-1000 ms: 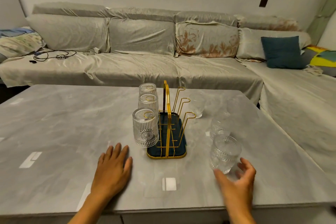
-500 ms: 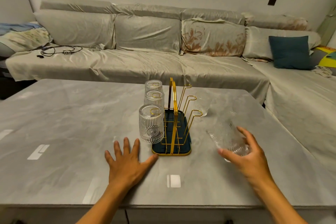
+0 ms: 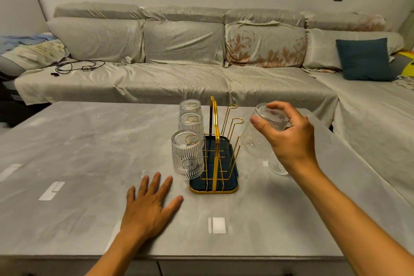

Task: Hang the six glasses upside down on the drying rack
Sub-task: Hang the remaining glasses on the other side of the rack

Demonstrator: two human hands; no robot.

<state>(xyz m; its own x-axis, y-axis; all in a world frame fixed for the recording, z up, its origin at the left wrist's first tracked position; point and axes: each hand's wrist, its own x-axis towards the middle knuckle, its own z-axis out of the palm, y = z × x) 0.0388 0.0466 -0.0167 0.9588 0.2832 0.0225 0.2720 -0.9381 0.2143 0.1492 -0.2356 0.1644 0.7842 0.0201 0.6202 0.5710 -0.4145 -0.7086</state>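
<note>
Glasses (image 3: 187, 154): 3 hang at rack's (image 3: 214, 189) 9 o'clock; right hand (image 3: 289, 141) grips inverted 4th glass (image 3: 264, 127), left hand (image 3: 149, 206) flat, empty

A grey marbled table (image 3: 78, 152) fills the lower frame. At its centre stands the drying rack (image 3: 214, 163); right of it, 1 glass (image 3: 276, 167) stands. The left hand (image 3: 149, 210) lies flat at lower centre.

a home living room: a long grey covered sofa (image 3: 179, 69) with cushions (image 3: 364, 59) wraps behind a grey marble-look worktop (image 3: 78, 152).
</note>
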